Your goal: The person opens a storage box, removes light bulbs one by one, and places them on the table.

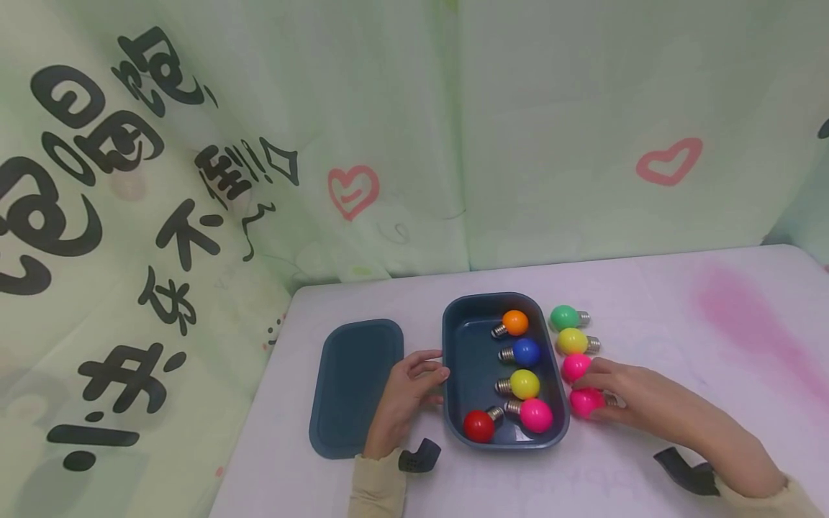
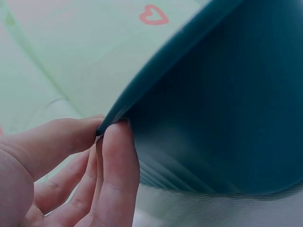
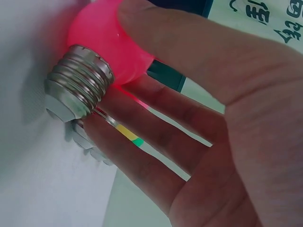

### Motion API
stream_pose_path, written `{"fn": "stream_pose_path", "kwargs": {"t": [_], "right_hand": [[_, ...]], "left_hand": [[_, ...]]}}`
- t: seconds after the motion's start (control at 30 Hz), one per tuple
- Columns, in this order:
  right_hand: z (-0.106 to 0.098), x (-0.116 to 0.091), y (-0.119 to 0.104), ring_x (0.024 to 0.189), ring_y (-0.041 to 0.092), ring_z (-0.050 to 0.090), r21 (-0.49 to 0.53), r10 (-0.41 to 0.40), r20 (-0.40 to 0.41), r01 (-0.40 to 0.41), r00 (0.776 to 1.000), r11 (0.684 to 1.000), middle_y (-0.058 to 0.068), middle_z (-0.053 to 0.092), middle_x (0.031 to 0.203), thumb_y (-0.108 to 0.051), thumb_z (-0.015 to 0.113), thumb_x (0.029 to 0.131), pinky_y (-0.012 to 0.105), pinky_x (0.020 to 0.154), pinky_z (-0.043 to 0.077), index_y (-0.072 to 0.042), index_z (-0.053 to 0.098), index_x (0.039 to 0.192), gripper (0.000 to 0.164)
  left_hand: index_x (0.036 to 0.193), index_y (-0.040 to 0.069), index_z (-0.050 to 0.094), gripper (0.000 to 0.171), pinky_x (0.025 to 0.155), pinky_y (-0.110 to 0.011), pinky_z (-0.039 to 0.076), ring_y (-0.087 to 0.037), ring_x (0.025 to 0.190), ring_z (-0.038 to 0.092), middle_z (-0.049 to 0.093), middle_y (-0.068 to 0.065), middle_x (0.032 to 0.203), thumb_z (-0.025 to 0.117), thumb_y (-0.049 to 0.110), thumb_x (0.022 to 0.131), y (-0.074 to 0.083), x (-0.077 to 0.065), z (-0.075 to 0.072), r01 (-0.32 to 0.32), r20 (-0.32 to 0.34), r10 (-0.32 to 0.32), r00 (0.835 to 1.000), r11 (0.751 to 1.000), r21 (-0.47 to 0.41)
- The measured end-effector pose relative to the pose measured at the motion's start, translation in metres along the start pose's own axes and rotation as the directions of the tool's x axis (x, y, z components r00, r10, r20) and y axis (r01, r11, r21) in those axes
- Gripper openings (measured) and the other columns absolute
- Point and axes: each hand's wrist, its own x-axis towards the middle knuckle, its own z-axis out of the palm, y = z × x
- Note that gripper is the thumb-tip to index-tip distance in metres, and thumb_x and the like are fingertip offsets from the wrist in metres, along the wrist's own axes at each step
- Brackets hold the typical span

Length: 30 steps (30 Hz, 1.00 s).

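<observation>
Beige sleeves are worn on both arms. A smooth, round pink bulb, nearest of those outside the box, is pinched between thumb and fingers of the right hand; its threaded metal base is turned rightward. The thin rim of the dark blue plastic box is pinched at its left side by the left hand. Within its rounded walls, a glossy red bulb and a second pink bulb are set nearest, followed by a yellow bulb, a blue bulb and an orange bulb. At left, a flat, round-cornered lid is laid on the pale worktop. Beyond the pinched bulb, a third pink bulb, another yellow bulb and a green bulb are lined up along the box. Behind, a pale green fabric curtain is patterned with red hearts and black characters.
</observation>
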Motion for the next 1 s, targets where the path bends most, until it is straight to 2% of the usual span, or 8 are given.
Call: {"fn": "stream_pose_path", "kwargs": {"t": [0.2,0.5,0.8,1.0], "right_hand": [[0.001,-0.001,0.002,0.111,0.035,0.063,-0.065,-0.021,-0.031,0.019,0.999,0.998,0.011,0.066,0.120,-0.023,0.088,0.071,0.046,0.082,0.058,-0.014,0.073,0.112,0.044],[-0.005,-0.003,-0.003,0.112,0.035,0.063,-0.103,-0.047,-0.066,0.040,0.997,0.994,0.012,0.065,0.122,-0.022,0.089,0.071,0.046,0.081,0.059,-0.014,0.071,0.115,0.048],[-0.015,-0.001,-0.019,0.102,0.019,0.063,-0.096,-0.093,-0.100,0.083,0.991,0.992,-0.003,0.062,0.112,-0.022,0.088,0.072,0.034,0.078,0.060,-0.019,0.071,0.111,0.043],[-0.020,0.005,-0.035,0.104,0.021,0.063,-0.101,-0.106,-0.105,0.096,0.989,0.990,-0.001,0.063,0.114,-0.022,0.089,0.072,0.033,0.078,0.060,-0.019,0.071,0.113,0.045]], "left_hand": [[0.128,0.008,0.063,0.044,0.072,-0.031,0.060,-0.019,0.091,0.067,0.069,-0.010,0.108,0.076,0.022,0.088,0.000,0.001,0.000,0.008,0.007,-0.008,1.000,1.000,-0.004],[0.128,0.008,0.063,0.044,0.072,-0.032,0.060,-0.019,0.092,0.068,0.069,-0.010,0.109,0.077,0.022,0.088,-0.001,0.001,0.000,0.005,0.003,-0.005,1.000,1.000,0.000],[0.128,0.009,0.063,0.045,0.073,-0.032,0.060,-0.019,0.092,0.067,0.069,-0.010,0.109,0.077,0.023,0.087,-0.001,0.001,-0.001,0.007,0.003,-0.007,1.000,1.000,0.006],[0.128,0.009,0.063,0.045,0.073,-0.033,0.061,-0.019,0.092,0.067,0.069,-0.010,0.109,0.077,0.023,0.087,-0.001,0.002,-0.001,0.008,0.003,-0.008,1.000,1.000,0.003]]}}
